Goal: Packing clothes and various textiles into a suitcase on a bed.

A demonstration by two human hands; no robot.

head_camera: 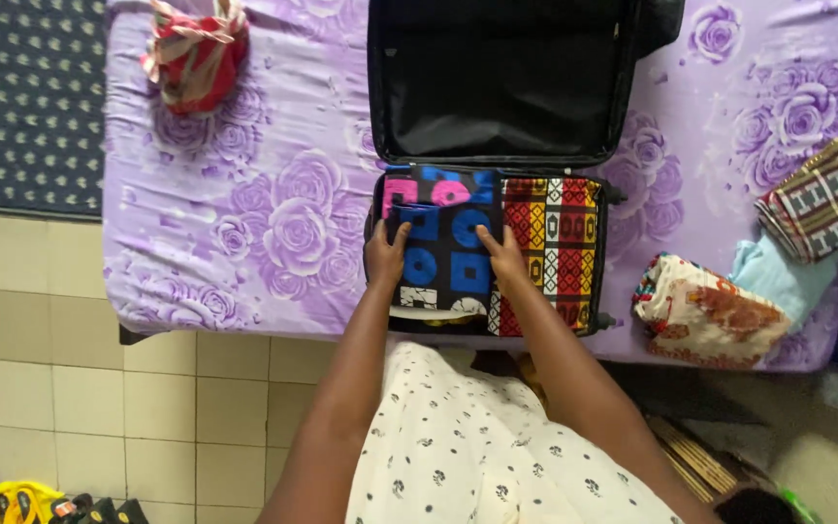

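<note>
I press both hands, left hand (386,254) and right hand (503,254), fingers released flat, onto the black-and-blue folded cloth (443,257) inside the suitcase (497,155); next, seat it level.

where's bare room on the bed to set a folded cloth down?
Widest free patch: purple sheet between the red bundle and the suitcase. Smaller patch right of the lid, above the striped cloth. Crowded: suitcase base, both hands on blue-black cloth; right corner by cream bundle.
</note>
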